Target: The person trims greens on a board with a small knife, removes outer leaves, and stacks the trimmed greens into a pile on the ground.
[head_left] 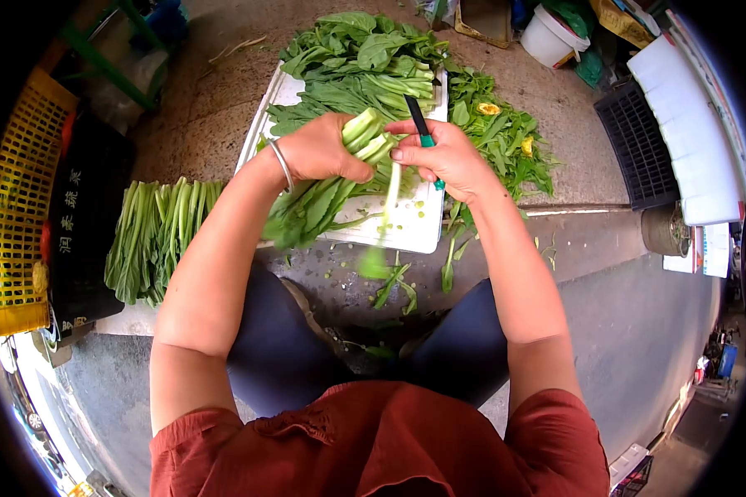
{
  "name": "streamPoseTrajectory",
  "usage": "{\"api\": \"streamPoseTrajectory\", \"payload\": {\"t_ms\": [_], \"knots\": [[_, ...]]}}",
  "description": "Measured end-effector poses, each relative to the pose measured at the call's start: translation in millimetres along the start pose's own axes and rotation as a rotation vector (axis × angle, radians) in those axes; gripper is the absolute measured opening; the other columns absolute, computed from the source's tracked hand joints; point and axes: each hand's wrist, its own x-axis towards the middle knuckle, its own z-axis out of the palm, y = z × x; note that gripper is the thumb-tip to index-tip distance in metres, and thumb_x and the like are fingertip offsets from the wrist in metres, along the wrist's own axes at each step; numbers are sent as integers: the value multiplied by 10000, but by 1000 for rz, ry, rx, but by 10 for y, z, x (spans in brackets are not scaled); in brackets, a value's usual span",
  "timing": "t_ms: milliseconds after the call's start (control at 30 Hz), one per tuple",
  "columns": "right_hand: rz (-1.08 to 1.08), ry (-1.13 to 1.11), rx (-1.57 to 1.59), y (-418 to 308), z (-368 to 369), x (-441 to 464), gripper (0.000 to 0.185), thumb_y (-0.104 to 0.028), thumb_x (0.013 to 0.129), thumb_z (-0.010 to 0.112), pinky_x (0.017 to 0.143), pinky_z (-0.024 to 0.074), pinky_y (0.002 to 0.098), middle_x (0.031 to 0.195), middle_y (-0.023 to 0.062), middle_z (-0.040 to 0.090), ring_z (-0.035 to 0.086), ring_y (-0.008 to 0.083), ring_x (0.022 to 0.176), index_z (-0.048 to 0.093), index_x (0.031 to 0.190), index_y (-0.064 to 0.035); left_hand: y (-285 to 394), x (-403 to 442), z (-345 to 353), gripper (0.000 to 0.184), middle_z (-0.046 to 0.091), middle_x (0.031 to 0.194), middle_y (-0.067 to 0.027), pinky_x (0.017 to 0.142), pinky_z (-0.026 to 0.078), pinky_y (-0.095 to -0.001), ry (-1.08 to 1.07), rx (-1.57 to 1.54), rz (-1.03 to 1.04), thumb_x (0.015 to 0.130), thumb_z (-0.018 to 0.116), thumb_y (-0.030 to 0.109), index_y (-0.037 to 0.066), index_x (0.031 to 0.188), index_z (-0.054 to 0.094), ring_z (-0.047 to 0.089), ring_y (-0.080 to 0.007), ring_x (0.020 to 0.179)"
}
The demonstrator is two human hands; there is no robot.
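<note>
My left hand [319, 151], with a bracelet at the wrist, is wrapped round a bunch of leafy green stalks [362, 132], cut ends up and leaves hanging to the lower left. Close beside it, my right hand [439, 157] holds a knife [419, 121] with a black and teal body. The thumb and finger of that hand also pinch a pale stalk [391, 195], whose lower end is blurred. Below both hands lies a white board [427, 224], with a pile of leafy greens [340, 70] on its far part.
Loose leaves [506, 137] lie right of the board. More bundled greens [170, 224] lie at the left, near a black crate [87, 215] and a yellow crate [12, 207]. A white bucket [551, 37], another black crate [637, 145] and white boxes [692, 124] stand at the right.
</note>
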Motion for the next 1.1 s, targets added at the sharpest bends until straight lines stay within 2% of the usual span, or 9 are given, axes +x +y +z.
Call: {"api": "streamPoseTrajectory", "payload": {"t_ms": [100,133,200,300,400,533,667,767,1100], "knots": [[81,106,-131,-49,-93,5,381,-21,692,586,432,290,156,705,-33,500,385,31,524,572,1072,-34,23,-47,-124,353,615,807,-57,663,470,-268,-98,210,-61,580,733,98,8,885,581,566,-131,693],[52,166,-229,4,-265,52,353,-26,686,577,476,375,220,715,15,535,491,106,576,595,1038,-32,-25,-66,-171,353,615,807,-57,663,470,-268,-99,207,-64,580,733,98,8,885,581,566,-131,693],[134,482,-912,124,-507,138,293,-71,729,587,559,450,290,791,84,610,576,157,668,615,1021,-68,-104,-100,-298,362,611,796,-64,661,470,-277,75,275,-97,584,731,110,7,893,573,567,-145,689],[270,601,-1097,312,-577,153,225,-169,786,578,672,481,350,886,130,634,615,228,771,629,987,-81,-141,-134,-443,478,614,840,-122,716,469,-314,276,178,-122,574,728,152,-23,983,554,583,-196,741],[134,348,-945,759,-448,348,254,-265,825,547,728,476,386,900,148,624,603,298,813,626,977,-77,-266,-95,-525,515,617,863,-135,733,468,-319,454,256,-66,565,726,165,-34,1004,546,596,-211,763],[249,244,-1044,1049,-153,458,273,-301,823,544,777,461,395,903,165,613,586,322,876,623,956,-76,-213,-138,-532,537,625,849,-171,732,476,-327,656,491,22,563,707,200,-40,1017,550,619,-251,760],[252,296,-1031,1079,-207,478,222,-261,745,652,745,469,355,855,128,627,606,271,833,619,860,-74,-94,-196,-584,500,627,806,-186,713,484,-342,574,536,-138,575,688,223,-22,995,570,622,-284,736],[209,202,-789,1202,-292,511,240,-194,698,719,646,454,277,745,53,606,551,138,668,580,836,-55,-105,-211,-598,439,631,797,-185,699,485,-364,633,678,-131,573,686,248,18,939,608,621,-306,732],[394,187,-336,942,-174,374,302,-209,681,751,580,433,229,772,53,627,569,115,662,583,849,-24,25,-227,-404,425,632,769,-179,704,492,-358,559,749,-136,574,673,262,44,936,626,620,-308,726]]}}
